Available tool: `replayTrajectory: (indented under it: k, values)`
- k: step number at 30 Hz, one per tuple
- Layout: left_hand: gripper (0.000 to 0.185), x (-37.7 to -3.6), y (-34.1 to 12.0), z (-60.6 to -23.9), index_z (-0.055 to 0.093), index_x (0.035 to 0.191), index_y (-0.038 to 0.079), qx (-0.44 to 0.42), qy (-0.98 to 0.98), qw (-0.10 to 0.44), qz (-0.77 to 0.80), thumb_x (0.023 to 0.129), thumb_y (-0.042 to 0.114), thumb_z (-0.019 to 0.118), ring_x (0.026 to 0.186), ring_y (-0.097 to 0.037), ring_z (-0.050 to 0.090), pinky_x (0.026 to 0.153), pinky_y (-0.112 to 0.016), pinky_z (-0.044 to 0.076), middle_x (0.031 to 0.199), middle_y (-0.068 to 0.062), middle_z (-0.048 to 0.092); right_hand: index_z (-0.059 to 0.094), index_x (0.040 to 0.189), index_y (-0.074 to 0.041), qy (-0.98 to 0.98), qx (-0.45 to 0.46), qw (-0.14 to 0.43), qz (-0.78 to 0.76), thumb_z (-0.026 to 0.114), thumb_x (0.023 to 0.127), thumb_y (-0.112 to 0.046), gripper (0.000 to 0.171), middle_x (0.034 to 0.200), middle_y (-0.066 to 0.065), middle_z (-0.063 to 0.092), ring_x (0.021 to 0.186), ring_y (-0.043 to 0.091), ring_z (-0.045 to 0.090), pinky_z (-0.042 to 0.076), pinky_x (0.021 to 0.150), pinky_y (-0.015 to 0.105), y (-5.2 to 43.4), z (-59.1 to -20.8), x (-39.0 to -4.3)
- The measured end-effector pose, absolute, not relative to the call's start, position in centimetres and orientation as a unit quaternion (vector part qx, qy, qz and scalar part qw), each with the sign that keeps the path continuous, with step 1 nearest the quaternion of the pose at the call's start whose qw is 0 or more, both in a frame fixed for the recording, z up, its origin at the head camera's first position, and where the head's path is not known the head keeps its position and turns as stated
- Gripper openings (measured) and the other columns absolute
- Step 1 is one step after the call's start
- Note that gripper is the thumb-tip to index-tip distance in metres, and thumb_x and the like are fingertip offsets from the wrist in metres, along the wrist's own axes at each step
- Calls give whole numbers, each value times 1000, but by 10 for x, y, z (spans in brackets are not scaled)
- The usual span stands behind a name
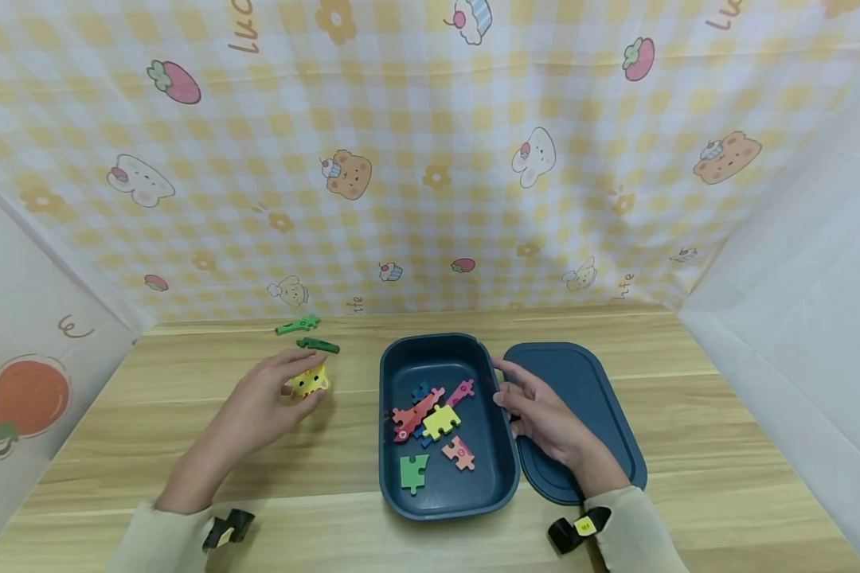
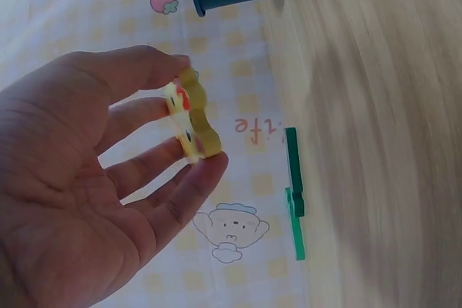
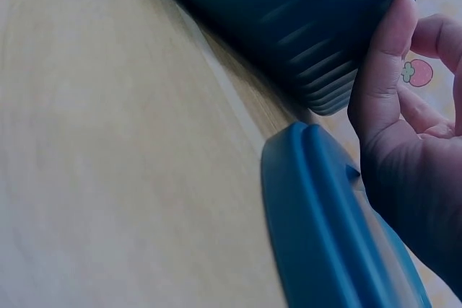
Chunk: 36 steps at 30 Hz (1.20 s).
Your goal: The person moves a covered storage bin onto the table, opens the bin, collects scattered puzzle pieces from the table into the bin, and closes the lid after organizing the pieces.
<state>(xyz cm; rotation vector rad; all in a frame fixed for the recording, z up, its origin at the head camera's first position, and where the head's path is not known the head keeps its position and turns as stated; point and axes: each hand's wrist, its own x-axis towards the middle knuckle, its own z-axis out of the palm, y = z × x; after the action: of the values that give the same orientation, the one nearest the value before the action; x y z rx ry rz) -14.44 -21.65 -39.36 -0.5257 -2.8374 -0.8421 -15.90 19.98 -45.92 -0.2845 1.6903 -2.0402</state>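
Observation:
My left hand [image 1: 261,402] pinches a yellow puzzle piece [image 1: 310,382] with an animal face between thumb and fingertips, raised off the table left of a dark blue box [image 1: 483,485]. In the left wrist view the thick yellow edge of the piece [image 2: 206,124] shows. At the box's right rim, my right hand [image 1: 545,418] holds on, thumb at the rim and fingers along the outer wall. Inside the box lie several loose puzzle pieces, among them a yellow one [image 1: 440,422], a green one [image 1: 413,473] and a pink one [image 1: 460,453].
Two green puzzle pieces, one lighter [image 1: 297,325] and one darker [image 1: 318,345], lie near the table's back edge, beyond my left hand. A dark blue lid [image 1: 569,374] lies right of the box, partly under my right hand. A checked cloth [image 1: 437,223] hangs behind the table.

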Motion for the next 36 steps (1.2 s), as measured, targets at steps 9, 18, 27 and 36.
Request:
replayTrajectory:
  k: [9,18,27,36]
  values:
    - [49,-141,-209,-388,68,141,9,-174,-933,68,-309,94,15,81,135,-46,62,81,-35,67,151,-22,61,18,169,-13,617,-100,236,-744,60,107,-14,75,92,-10,62,77,3,65,57,61,18,198,-458,-159]
    - [48,-137,-197,-384,69,140,11,-164,-928,65,-328,94,16,81,134,-43,63,80,-33,67,149,-16,64,16,169,-12,609,-104,239,-749,58,108,-12,74,97,-9,64,80,4,68,59,62,19,200,-461,-159]
    - [47,-137,-185,-380,70,139,10,-188,-930,65,-310,93,15,81,126,-40,68,80,-30,66,150,-18,63,17,169,-11,609,-105,237,-750,58,107,-12,74,96,-9,63,79,3,67,58,62,18,200,-460,-159]
    - [46,-139,-166,-376,72,137,14,-208,-931,62,-293,92,20,83,133,-36,64,86,-35,65,150,-12,64,17,169,-10,606,-110,236,-751,58,108,-12,74,96,-9,64,80,4,68,59,63,19,201,-460,-159]
